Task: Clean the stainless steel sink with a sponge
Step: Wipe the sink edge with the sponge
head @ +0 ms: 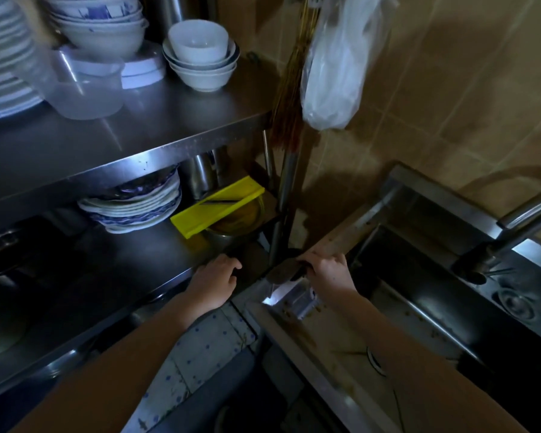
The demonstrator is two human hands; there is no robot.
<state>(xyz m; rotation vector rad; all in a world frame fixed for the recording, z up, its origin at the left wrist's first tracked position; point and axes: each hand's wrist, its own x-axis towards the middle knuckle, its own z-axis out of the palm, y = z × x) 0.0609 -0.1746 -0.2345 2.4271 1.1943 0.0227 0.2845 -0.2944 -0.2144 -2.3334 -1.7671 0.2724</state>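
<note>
The stainless steel sink (397,310) fills the lower right, its rim speckled with brown grime and its deep basin dark. My right hand (327,271) rests on the sink's left corner, closed on a dark sponge (283,273) pressed against the rim. My left hand (217,281) lies on the front edge of the lower shelf (132,276), fingers curled over the edge and holding nothing. A curved faucet (512,229) reaches over the basin from the right.
A steel rack at left carries stacked bowls (200,54), plates (3,57) and a clear plastic tub (85,89) on top; below are plates (132,207) and a yellow slicer (219,204) on a metal bowl. A broom (291,89) and plastic bag (334,67) hang by the tiled wall.
</note>
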